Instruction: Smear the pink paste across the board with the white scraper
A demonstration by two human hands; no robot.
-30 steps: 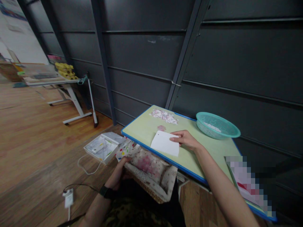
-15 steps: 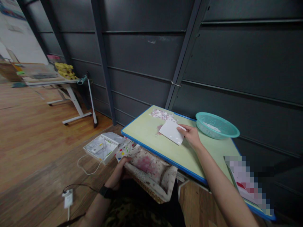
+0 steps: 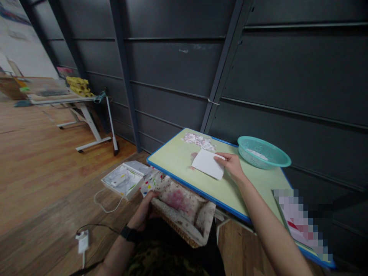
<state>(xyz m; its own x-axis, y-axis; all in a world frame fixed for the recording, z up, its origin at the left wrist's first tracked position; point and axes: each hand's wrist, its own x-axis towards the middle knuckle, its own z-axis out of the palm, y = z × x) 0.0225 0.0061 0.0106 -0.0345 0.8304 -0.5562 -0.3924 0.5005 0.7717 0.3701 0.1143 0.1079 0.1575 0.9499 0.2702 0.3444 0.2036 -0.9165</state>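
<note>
My right hand (image 3: pixel 232 165) is closed on a white flat card-like scraper (image 3: pixel 208 163), its lower edge resting on the yellow-green table top (image 3: pixel 172 155) over a small pink scrap (image 3: pixel 194 156). Just beyond it lies a pile of pink and white scraps (image 3: pixel 198 140). My left hand (image 3: pixel 146 207) is below the table's front edge, gripping the rim of a fabric-lined wicker basket (image 3: pixel 184 209) that holds pinkish bits. A dark band sits on that wrist.
A teal plastic bowl (image 3: pixel 263 152) stands at the table's back right. A blurred-out sheet (image 3: pixel 301 222) lies at the right end. On the wooden floor are an open white box (image 3: pixel 125 178) and a white charger with cable (image 3: pixel 82 240). Another table (image 3: pixel 57 96) stands far left.
My right hand carried the white scraper from the table's front edge toward the scrap pile, then drew it slightly back toward me. The left hand and basket stayed put.
</note>
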